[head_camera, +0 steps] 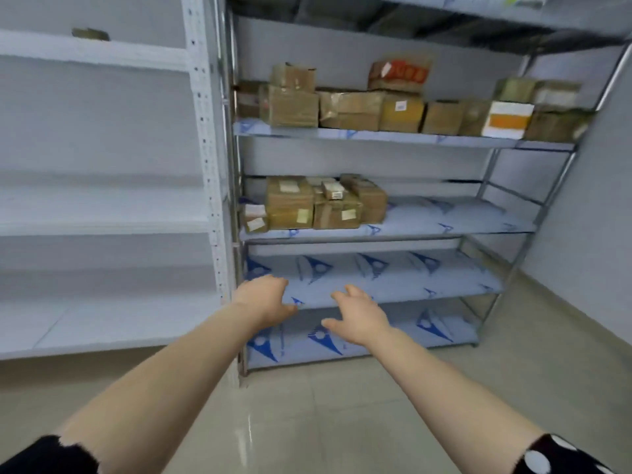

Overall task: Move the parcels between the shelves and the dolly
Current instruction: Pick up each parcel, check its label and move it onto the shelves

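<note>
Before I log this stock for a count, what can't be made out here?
Head view:
1. Parcel labels: too small and blurred to read.
2. Back-row parcels on the upper shelf: hidden by front parcels.
3. Top shelf: cut off by the upper edge.
4. Dolly: outside the frame.

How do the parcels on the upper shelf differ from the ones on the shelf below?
The upper parcels run in a row across almost the whole shelf; the lower parcels huddle at the left end. The upper parcels include a white-and-orange box and a red-printed box; the lower parcels are all brown with pale labels. Both are cardboard, partly stacked.
</note>
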Tool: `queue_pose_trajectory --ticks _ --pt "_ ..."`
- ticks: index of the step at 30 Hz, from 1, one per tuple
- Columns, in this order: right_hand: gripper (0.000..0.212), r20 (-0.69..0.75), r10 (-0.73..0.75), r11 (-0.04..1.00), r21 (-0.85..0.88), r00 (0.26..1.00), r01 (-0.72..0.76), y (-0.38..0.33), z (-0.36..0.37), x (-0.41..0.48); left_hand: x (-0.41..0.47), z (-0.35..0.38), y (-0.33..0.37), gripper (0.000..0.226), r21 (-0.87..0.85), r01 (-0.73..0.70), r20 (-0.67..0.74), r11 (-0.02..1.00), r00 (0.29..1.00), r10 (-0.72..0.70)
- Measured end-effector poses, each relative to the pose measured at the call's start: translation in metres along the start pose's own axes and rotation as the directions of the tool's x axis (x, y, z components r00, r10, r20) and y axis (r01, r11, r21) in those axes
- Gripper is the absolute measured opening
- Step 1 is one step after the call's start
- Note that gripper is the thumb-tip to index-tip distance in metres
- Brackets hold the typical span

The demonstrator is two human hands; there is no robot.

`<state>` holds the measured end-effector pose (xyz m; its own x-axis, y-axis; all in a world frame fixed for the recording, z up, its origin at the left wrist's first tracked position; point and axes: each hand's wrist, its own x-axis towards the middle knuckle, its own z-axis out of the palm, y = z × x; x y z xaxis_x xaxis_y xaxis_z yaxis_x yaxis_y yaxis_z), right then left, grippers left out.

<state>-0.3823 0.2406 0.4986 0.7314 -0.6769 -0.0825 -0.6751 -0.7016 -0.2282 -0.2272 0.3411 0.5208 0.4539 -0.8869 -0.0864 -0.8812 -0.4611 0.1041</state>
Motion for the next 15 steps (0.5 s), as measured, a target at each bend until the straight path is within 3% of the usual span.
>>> queue_pose_trajectory --ticks 4,8,15 --pt "0.066 -0.055 0.086 0.996 0.040 0.995 -0.084 0.106 -0.035 0.019 0.072 -0.010 0.100 0.066 0.019 -0.104 -0.027 0.994 0.994 0.105" --pt "0.068 -0.100 0.153 0.974 0.185 0.983 -0.133 0.199 -0.062 0.045 0.142 -0.016 0.180 0.063 0.048 -0.156 -0.054 0.987 0.986 0.159" --pt "0.055 -0.120 0.164 0.921 0.373 0.979 -0.109 0.300 -0.100 0.110 0.246 -0.028 0.247 0.063 0.005 -0.129 -0.053 0.992 0.990 0.129"
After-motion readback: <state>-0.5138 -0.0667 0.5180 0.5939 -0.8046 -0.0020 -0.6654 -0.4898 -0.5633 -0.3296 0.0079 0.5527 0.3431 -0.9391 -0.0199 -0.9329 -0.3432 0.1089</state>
